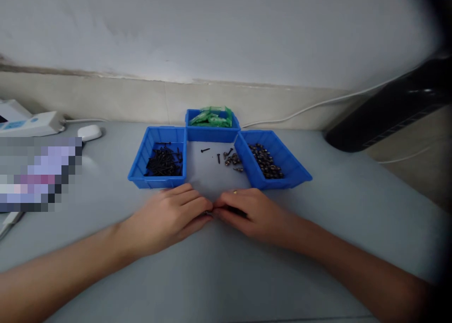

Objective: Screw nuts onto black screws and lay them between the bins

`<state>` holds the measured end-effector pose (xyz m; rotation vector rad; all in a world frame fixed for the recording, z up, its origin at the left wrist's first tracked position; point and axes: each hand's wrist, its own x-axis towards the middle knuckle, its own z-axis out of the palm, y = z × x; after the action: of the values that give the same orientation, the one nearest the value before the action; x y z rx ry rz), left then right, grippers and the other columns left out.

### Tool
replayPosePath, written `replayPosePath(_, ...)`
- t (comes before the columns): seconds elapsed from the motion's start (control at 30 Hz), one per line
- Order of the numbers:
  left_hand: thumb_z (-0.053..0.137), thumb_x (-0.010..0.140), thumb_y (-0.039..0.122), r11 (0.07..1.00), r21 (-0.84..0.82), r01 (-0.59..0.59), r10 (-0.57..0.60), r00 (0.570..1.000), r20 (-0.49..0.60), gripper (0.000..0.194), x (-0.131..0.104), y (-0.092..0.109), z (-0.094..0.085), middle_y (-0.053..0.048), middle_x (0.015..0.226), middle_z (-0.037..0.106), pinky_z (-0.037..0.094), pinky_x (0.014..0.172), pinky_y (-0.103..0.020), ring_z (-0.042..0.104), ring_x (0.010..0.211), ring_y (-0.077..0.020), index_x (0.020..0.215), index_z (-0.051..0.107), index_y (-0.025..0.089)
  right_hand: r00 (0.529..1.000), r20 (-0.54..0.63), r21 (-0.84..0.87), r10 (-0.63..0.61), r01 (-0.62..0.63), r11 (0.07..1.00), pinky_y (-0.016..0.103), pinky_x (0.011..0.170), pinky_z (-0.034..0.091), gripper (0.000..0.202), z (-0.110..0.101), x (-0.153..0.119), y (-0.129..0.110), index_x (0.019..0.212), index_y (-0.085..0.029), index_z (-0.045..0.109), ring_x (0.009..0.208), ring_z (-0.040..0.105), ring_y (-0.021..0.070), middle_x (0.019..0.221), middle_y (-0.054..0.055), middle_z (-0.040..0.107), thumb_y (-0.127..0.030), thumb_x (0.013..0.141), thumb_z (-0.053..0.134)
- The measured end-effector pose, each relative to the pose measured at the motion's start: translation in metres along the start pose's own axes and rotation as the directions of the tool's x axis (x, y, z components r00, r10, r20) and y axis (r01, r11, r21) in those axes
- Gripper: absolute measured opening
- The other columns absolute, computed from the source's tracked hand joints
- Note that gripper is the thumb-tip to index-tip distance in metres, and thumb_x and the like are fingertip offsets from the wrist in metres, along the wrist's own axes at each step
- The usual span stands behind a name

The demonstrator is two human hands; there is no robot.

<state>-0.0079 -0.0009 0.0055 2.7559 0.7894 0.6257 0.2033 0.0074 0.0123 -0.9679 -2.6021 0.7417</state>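
- My left hand (169,214) and my right hand (252,214) lie low on the grey table (335,210), fingertips meeting at the middle, just in front of the 3 blue bins.
- Between the fingertips sits a small dark part (209,213), pinched from both sides; it is too small and too covered for me to tell what it is.
- My left hand is curled palm-down, fingers pressed together and pointing right toward the part.
- My right hand is curled the same way and points left; a dark sliver shows under its fingers, and I cannot tell whether that is shadow or another piece.
- The left bin (141,160) holds a heap of black screws (164,162).
- The right bin (293,170) holds darker, rounder hardware (266,160), brownish in places.
- The back bin (212,133) holds green packets (212,117) and touches both other bins at their inner corners.
- On the bare table between the bins lie loose screws (231,158), most of them beside the right bin's wall, with 1 lone black screw (205,149) further left.
- Off to my left stand a white device (30,123) and a small white oval case (89,132), near the wall.
- A white cable (318,104) runs along the wall to a black object (388,109) at my right.
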Motion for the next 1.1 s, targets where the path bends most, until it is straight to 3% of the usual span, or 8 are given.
replayPosePath(0.2, 0.047, 0.091, 0.025, 0.996, 0.055, 0.075, -0.076, 0.997, 0.017, 0.016, -0.0007, -0.0006, 0.0021, -0.001, 0.072, 0.054, 0.038, 0.059, -0.027, 0.051, 0.066, -0.015, 0.08, 0.055, 0.015, 0.999, 0.001, -0.004, 0.041, -0.041, 0.999, 0.023, 0.063, 0.038, 0.012, 0.0, -0.0003, -0.001, 0.083, -0.017, 0.059, 0.068, 0.056, 0.0126, 0.074, 0.001, 0.061, -0.019, 0.088, 0.049)
replayPosePath(0.67, 0.042, 0.094, 0.025, 0.997, 0.052, 0.052, -0.051, 0.999, -0.007, 0.02, 0.0007, -0.0004, 0.0005, -0.001, 0.073, 0.056, 0.041, 0.059, -0.026, 0.052, 0.066, -0.0144, 0.082, 0.055, 0.015, 0.997, -0.02, 0.023, 0.076, -0.075, 0.997, 0.024, 0.061, 0.039, 0.009, -0.0008, -0.0004, -0.0033, 0.081, -0.018, 0.058, 0.066, 0.056, 0.0126, 0.073, -0.001, 0.062, -0.018, 0.085, 0.05)
replayPosePath(1.1, 0.035, 0.097, 0.024, 0.997, 0.061, 0.051, -0.054, 0.997, 0.053, 0.027, 0.0023, 0.0014, -0.0038, -0.003, 0.075, 0.057, 0.045, 0.06, -0.026, 0.054, 0.068, -0.0151, 0.088, 0.059, 0.014, 0.991, -0.05, 0.058, 0.127, -0.124, 0.991, 0.022, 0.057, 0.037, 0.005, 0.0018, -0.0017, -0.0046, 0.079, -0.019, 0.055, 0.061, 0.054, 0.0108, 0.068, -0.003, 0.059, -0.015, 0.08, 0.052)
